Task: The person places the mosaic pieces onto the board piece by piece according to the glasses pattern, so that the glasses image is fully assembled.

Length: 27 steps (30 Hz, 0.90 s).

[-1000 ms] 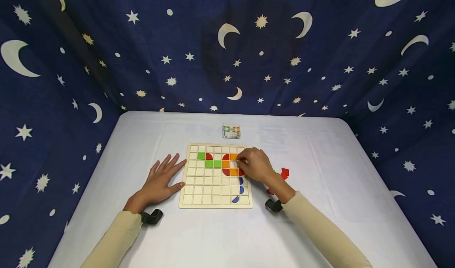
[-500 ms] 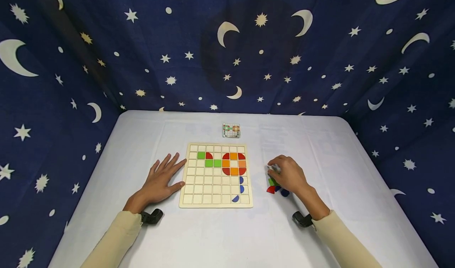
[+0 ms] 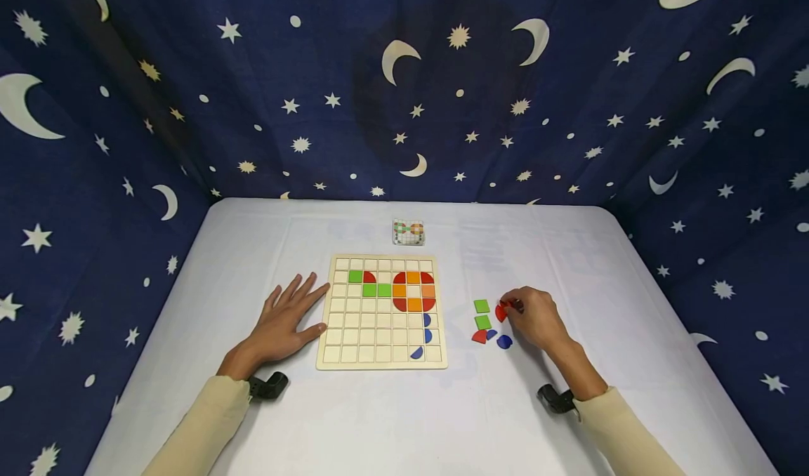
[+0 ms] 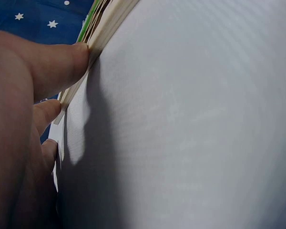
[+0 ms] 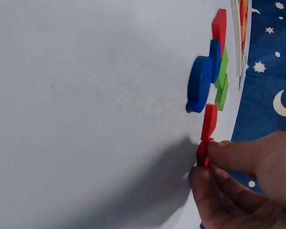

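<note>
the small red wooden quarter-round piece (image 3: 501, 312) lies on the white tablecloth (image 3: 379, 420), to the right of the board, and the right hand (image 3: 534, 318) pinches it between thumb and fingertips (image 5: 229, 155). in the right wrist view a second flat red piece (image 5: 209, 121) stands directly against the pinched one, so i cannot tell if the fingers hold one or both.

just beside it to the left are two green square pieces (image 3: 482, 314), one behind the other. near them, closer to the person, lie another red quarter-round piece (image 3: 479, 336) and a round blue piece (image 3: 504, 342), with a smaller blue piece between them.

the pale wooden grid board (image 3: 382, 312) is well apart from the right hand. it carries green squares, a ring of red and orange pieces, and three blue pieces down its right column.

the left hand (image 3: 282, 321) rests flat on the cloth with fingers spread and straight, holding nothing; its fingertips (image 4: 69, 62) touch the left edge of the board.

behind the board lies a small pattern card (image 3: 409, 232). dark blue cloth with moons and stars (image 3: 189, 76) hangs around the table.
</note>
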Motion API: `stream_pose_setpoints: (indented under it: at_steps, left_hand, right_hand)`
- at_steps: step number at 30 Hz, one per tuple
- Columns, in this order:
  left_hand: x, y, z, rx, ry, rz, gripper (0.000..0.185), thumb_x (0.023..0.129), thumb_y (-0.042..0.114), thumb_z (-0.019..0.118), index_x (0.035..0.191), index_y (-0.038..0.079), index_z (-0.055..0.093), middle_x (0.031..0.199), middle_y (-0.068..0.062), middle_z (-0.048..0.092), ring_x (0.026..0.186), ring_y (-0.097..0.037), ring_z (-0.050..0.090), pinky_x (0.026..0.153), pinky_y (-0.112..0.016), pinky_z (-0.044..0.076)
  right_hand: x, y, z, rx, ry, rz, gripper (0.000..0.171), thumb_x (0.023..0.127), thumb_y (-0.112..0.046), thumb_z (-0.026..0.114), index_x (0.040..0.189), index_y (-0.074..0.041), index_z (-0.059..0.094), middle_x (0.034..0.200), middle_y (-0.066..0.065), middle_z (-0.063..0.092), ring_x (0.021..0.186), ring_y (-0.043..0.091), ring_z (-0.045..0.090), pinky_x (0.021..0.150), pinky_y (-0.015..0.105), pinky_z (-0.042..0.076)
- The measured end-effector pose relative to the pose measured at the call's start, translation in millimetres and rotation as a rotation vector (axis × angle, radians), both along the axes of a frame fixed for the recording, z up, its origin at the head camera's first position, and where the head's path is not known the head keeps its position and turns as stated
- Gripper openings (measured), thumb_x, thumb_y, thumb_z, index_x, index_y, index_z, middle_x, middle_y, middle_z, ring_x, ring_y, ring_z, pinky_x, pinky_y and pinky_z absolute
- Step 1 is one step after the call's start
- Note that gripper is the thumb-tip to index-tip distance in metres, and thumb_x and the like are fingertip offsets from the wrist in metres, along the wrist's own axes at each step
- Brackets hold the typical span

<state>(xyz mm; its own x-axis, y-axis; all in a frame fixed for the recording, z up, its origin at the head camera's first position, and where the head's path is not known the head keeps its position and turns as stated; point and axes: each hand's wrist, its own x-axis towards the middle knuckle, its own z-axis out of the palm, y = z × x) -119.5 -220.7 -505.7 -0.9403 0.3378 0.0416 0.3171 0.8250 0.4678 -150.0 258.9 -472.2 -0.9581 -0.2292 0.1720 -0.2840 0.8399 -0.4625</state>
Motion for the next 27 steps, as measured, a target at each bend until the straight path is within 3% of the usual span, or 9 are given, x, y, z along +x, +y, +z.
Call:
stream_pose_setpoints:
  at_steps: [7, 14, 20, 27]
  left_hand:
    - [-0.2, -1, -3.1, 0.001, 0.001, -0.002, 0.072, 0.093, 0.042, 0.064, 0.155, 0.019, 0.034, 0.163, -0.011, 0.016, 0.149, -0.034, 0.005, 0.113, -0.058, 0.000]
    - [0.2, -1, 0.9, -0.003, 0.006, -0.006, 0.072, 0.093, 0.040, 0.064, 0.154, 0.018, 0.034, 0.162, -0.012, 0.017, 0.148, -0.035, 0.006, 0.113, -0.059, 0.000]
    - [-1.4, -1, 1.5, 0.000, 0.010, -0.010, 0.072, 0.093, 0.041, 0.064, 0.155, 0.018, 0.034, 0.162, -0.012, 0.017, 0.148, -0.035, 0.007, 0.113, -0.059, 0.000]
    - [-1.7, -1, -1.7, -0.004, -0.003, -0.006, 0.073, 0.093, 0.040, 0.064, 0.155, 0.019, 0.034, 0.163, -0.012, 0.016, 0.148, -0.035, 0.006, 0.113, -0.059, -0.001]
  right_hand:
    - [-5.3, 1, -0.4, 0.008, -0.041, 0.013, 0.021, 0.079, 0.011, 0.068, 0.094, -0.003, 0.075, 0.082, 0.006, 0.064, 0.073, 0.019, 0.055, 0.066, 0.037, 0.048]
    - [-0.7, 4, 0.5, -0.012, -0.085, 0.018, 0.020, 0.079, 0.005, 0.075, 0.098, -0.001, 0.075, 0.088, 0.007, 0.065, 0.076, 0.021, 0.060, 0.069, 0.038, 0.052]
    - [-3.3, 3, 1.3, -0.028, -0.134, 0.047, 0.021, 0.079, 0.007, 0.076, 0.098, -0.001, 0.074, 0.082, 0.004, 0.059, 0.073, 0.018, 0.053, 0.065, 0.033, 0.048]
    - [-29.6, -22, 22.8, -0.205, -0.141, 0.074, 0.012, 0.083, 0.001, 0.076, 0.093, -0.005, 0.074, 0.082, 0.001, 0.067, 0.075, 0.019, 0.062, 0.067, 0.032, 0.053]
